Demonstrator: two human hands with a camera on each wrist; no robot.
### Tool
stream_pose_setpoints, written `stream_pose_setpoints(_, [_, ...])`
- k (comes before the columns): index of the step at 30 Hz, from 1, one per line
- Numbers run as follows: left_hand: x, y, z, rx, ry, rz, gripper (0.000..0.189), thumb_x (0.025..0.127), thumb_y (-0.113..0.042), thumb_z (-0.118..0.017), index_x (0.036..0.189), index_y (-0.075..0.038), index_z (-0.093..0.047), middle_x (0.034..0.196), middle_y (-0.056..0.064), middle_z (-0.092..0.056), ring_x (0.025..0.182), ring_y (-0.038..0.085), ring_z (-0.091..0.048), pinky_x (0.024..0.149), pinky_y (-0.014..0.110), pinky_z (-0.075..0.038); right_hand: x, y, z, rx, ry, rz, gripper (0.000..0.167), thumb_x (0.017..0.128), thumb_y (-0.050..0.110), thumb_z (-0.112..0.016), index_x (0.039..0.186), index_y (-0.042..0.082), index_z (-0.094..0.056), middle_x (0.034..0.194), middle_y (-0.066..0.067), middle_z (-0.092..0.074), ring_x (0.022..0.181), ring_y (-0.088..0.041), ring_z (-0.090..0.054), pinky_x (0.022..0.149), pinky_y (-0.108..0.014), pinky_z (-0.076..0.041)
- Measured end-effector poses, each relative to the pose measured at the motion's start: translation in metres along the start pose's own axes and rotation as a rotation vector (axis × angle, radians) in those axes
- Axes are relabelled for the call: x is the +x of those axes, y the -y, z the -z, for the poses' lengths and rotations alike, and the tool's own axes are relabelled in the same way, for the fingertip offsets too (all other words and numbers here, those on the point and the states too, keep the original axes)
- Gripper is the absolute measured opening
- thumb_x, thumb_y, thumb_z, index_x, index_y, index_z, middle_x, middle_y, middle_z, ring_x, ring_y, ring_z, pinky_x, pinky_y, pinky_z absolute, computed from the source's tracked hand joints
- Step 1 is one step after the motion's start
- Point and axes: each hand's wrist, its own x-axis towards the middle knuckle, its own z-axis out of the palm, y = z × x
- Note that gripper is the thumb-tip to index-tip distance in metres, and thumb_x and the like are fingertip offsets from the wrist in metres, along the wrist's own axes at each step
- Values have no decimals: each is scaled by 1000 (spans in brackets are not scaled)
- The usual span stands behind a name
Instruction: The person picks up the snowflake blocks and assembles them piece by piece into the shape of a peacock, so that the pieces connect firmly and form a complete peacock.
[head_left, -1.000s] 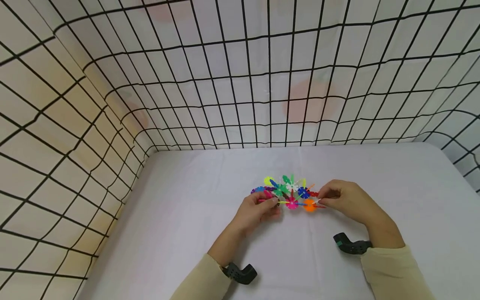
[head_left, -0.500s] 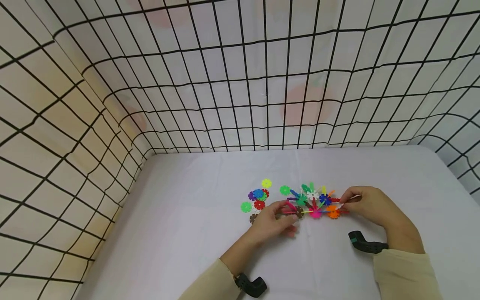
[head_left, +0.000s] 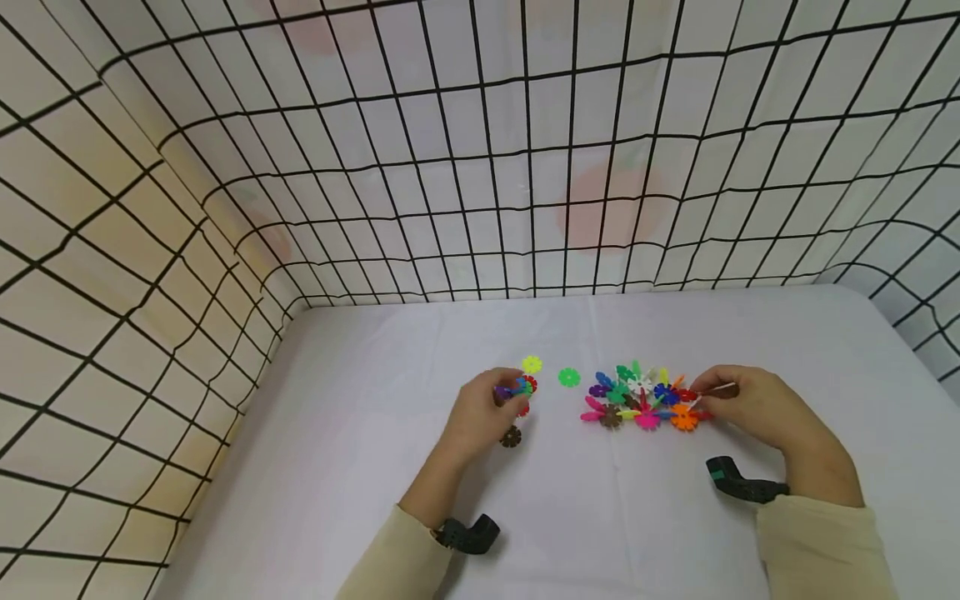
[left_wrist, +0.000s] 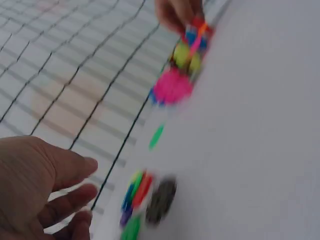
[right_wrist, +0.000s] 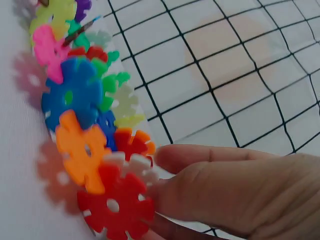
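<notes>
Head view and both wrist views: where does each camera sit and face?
Head: worn on the head, facing forward and down at the table; left hand, right hand and sleeves show.
Left wrist: on that wrist, facing loose pieces past the left hand; the right hand shows at the top.
Right wrist: on that wrist, facing the joined pieces; the right hand shows close up.
Shared: both wrist views include the right hand and joined pieces.

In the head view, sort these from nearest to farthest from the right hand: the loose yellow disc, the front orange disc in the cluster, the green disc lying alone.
From the right hand:
1. Orange disc: front right of the cluster.
2. Green disc: left of the cluster.
3. Yellow disc: farther left, past the green one.
</notes>
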Motion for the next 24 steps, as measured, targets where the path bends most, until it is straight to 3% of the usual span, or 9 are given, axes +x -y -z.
stream_pose_setpoints(3, [4, 17, 12, 192, -98, 6, 38, 95, -24, -72, 130, -11, -68, 122, 10, -70, 110, 30, -60, 89, 41, -52, -2, 9, -2, 26, -36, 21, 30, 97, 23, -65, 124, 7, -67, 130, -27, -63, 115, -44, -59, 86, -52, -59])
stream_pose_setpoints(5, [6, 26, 11, 257, -84, -8, 43, 97, -29, -69, 137, -14, -64, 132, 12, -65, 121, 35, -53, 96, 48, -48, -4, 18, -4, 63, -66, 51, 32, 99, 23, -63, 127, 7, -65, 133, -26, -62, 118, -44, -58, 86, -46, -60])
stream_pose_setpoints(9, [8, 32, 0, 343, -9, -113, 49, 101, -36, -63, 147, -20, -56, 150, 11, -54, 130, 41, -44, 99, 58, -42, -6, 42, -14, 171, -110, 139, 33, 100, 27, -65, 128, 8, -66, 132, -20, -63, 120, -40, -59, 83, -22, -58])
stream_pose_setpoints(11, [7, 31, -6, 395, -1, -153, 46, 101, -37, -63, 144, -23, -59, 150, 7, -54, 128, 40, -45, 96, 57, -43, -6, 53, -21, 222, -113, 193, 32, 100, 27, -67, 126, 8, -67, 130, -17, -66, 119, -37, -62, 83, -13, -53])
stream_pose_setpoints(13, [7, 31, -9, 440, -34, -186, 37, 99, -34, -66, 134, -21, -67, 142, 5, -62, 122, 36, -50, 94, 53, -46, -5, 63, -29, 244, -105, 241, 30, 99, 25, -68, 124, 8, -68, 127, -14, -68, 117, -34, -64, 83, -10, -51])
stream_pose_setpoints(18, [7, 28, -8, 471, -108, -217, 22, 95, -24, -73, 115, -16, -76, 121, 1, -73, 110, 27, -59, 95, 38, -50, -2, 83, -48, 273, -67, 314, 20, 97, 17, -70, 115, 9, -72, 116, -11, -71, 103, -26, -70, 82, -14, -55])
stream_pose_setpoints(24, [8, 28, -5, 413, -91, -135, 34, 93, -24, -76, 125, -13, -70, 125, 4, -72, 112, 26, -57, 95, 35, -52, 1, 104, -78, 309, -75, 397, 14, 94, 8, -71, 107, 8, -75, 107, -11, -74, 90, -20, -72, 78, -22, -59])
